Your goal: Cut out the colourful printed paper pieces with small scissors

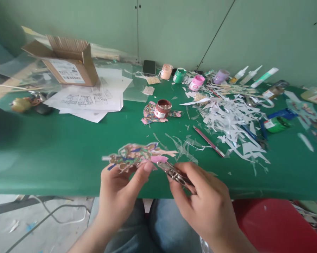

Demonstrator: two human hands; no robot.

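Between the thumb and fingers of my left hand (124,189) is a flat, many-coloured painted cut-out (133,156) with jagged edges and a pink tip on its right side. My right hand (203,202) grips what looks like a silver nail clipper (174,174). The clipper's jaws are at the pink tip; whether they touch it is hard to tell. Both hands are just over the table's front edge. Beyond them, an open jar of dark red paint (163,109) stands on another painted cut-out (149,114).
Paper and clear plastic scraps (232,119) heap on the green table (55,154) at right, near a dark red pen-like tool (208,141). Paint jars (196,83) and glue tubes (265,77) line the back. An open cardboard box (71,70) sits on printed sheets (87,100).
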